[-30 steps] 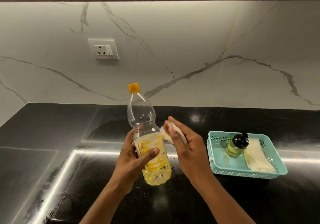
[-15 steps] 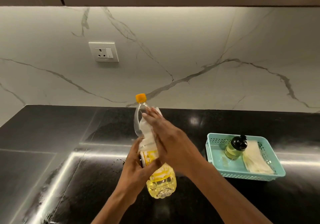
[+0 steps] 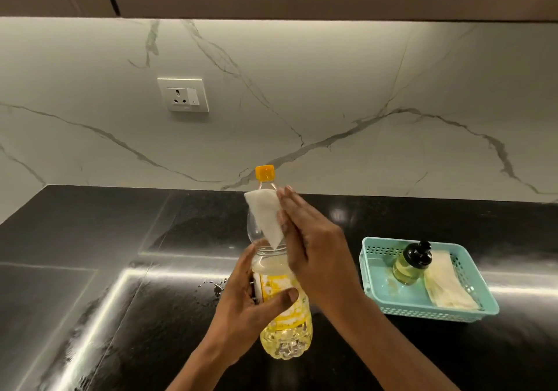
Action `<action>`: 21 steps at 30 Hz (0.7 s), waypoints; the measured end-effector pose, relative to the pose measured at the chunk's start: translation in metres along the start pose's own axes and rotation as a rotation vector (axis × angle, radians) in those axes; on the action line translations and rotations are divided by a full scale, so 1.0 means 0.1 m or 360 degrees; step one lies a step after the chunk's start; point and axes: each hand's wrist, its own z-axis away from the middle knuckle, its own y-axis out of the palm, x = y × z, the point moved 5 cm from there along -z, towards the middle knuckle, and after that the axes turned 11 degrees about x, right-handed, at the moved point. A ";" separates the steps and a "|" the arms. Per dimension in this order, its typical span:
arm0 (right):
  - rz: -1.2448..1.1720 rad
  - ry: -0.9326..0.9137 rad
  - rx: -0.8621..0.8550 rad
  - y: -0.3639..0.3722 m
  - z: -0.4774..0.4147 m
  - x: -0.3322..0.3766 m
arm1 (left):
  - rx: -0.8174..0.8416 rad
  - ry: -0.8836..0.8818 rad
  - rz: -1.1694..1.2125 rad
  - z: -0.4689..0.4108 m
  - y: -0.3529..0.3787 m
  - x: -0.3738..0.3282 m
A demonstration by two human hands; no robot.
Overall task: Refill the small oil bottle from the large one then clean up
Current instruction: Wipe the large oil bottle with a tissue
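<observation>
The large clear oil bottle (image 3: 285, 334), orange cap on and about half full of yellow oil, is held upright above the black counter by my left hand (image 3: 250, 306), which wraps its labelled middle. My right hand (image 3: 314, 248) presses a folded white tissue (image 3: 265, 218) flat against the bottle's upper shoulder, fingers extended. The small oil bottle (image 3: 407, 265), black pump top on and holding yellowish oil, stands in the teal basket (image 3: 374, 279) to the right.
A folded pale cloth (image 3: 447, 285) lies in the basket beside the small bottle. Small droplets (image 3: 211, 285) speckle the black counter (image 3: 90, 270) left of the big bottle. A wall socket (image 3: 183, 94) sits on the marble backsplash.
My right hand has carried the tissue from the bottle's side up onto its shoulder and neck. The bottle has stayed in my left hand, shifting slightly right and lower in view.
</observation>
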 end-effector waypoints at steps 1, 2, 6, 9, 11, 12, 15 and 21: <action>-0.0094 0.0084 -0.0046 -0.05 -0.03 -0.04 | 0.0012 0.0004 -0.0021 0.01 0.00 0.00; -0.0171 0.0165 -0.0116 -0.11 -0.07 -0.08 | 0.0024 0.0006 -0.0050 0.02 0.00 0.00; -0.0236 0.0183 -0.0300 -0.27 -0.24 0.01 | 0.0110 0.0001 -0.0117 0.02 0.07 -0.03; -0.0002 -0.0024 -0.0200 -0.14 -0.19 0.16 | 0.0083 -0.0006 -0.0066 0.01 0.07 -0.02; 0.0145 -0.0086 -0.0150 -0.04 -0.08 0.16 | 0.0062 0.0019 -0.0054 0.01 0.06 -0.02; 0.0156 -0.0115 -0.0142 -0.01 -0.01 0.13 | 0.0056 0.0025 -0.0049 0.01 0.05 -0.02; -0.0055 -0.0024 -0.0129 -0.06 0.07 -0.03 | 0.0032 -0.0015 -0.0003 0.03 0.01 0.02; -0.0181 0.0364 0.0058 -0.10 -0.23 -0.11 | 0.0193 -0.0062 -0.0093 0.03 0.10 0.01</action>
